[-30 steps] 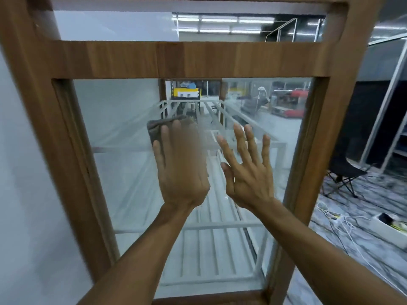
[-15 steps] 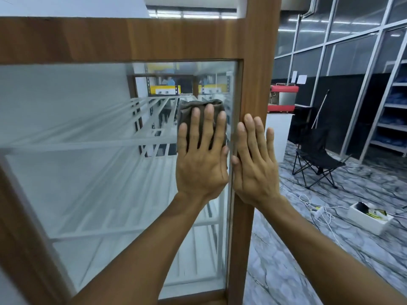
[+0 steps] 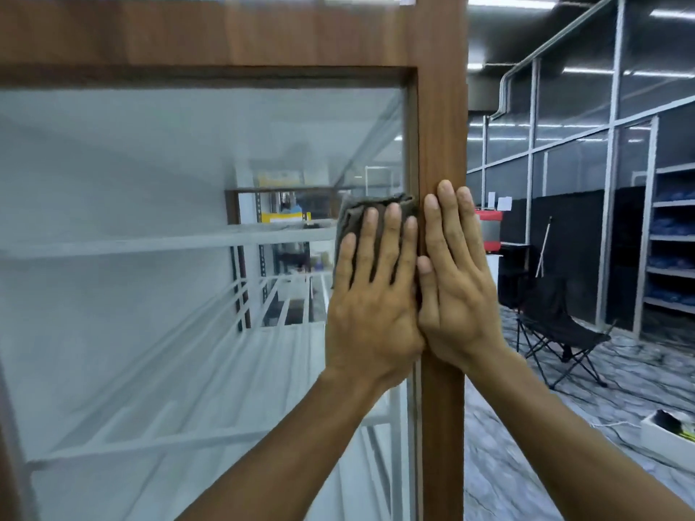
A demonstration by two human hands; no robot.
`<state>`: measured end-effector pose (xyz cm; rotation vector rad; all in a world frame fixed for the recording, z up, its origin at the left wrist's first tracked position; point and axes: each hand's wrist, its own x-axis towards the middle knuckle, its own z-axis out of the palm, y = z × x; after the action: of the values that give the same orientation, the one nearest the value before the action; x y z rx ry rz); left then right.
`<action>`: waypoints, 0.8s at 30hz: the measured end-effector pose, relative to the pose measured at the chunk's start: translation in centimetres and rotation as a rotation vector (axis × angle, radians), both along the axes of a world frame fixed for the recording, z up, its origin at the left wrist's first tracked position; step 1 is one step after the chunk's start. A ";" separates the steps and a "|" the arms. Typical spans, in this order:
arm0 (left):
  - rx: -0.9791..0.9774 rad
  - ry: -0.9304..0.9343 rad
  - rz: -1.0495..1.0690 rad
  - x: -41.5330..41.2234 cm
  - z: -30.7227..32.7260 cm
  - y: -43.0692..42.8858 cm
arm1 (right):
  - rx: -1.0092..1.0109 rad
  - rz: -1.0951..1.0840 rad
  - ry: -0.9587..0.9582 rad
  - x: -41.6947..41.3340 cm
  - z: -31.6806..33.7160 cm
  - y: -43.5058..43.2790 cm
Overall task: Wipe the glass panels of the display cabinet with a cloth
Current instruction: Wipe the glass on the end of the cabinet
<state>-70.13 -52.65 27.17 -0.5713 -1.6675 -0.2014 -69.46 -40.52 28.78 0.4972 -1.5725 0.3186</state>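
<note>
My left hand [image 3: 372, 314] lies flat on the cloth [image 3: 351, 214], fingers straight and a little spread, and pushes it onto the glass panel [image 3: 169, 163]. The cloth sits at the right side of the glass, just beside the wooden post [image 3: 442, 107]. My right hand [image 3: 455, 295] is flat too, fingers close together, and rests on that post. It holds nothing. I think the cloth is soft and light, so it may bunch up or slip out if I do not press on its middle with my whole palm. The glass is hard and smooth and could break, so I should push gently. To the right the post stops me. Up, down and far to the left there is lots of glass to slide over. The white shelves [image 3: 169, 240] are behind the glass, out of my way.
</note>
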 end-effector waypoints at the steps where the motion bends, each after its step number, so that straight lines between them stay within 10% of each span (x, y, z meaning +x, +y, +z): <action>1: -0.053 0.026 -0.002 -0.4 -0.2 -0.8 | 0.001 -0.014 0.008 0.0 -0.4 -0.1; 24: -0.245 0.139 0.137 -1.6 -4.0 -6.8 | 0.054 -0.250 -0.022 -0.1 -8.3 -1.2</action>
<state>-71.72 -59.45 23.19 -0.6363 -1.5986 0.1421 -69.55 -41.68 20.50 0.3340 -1.6478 0.0920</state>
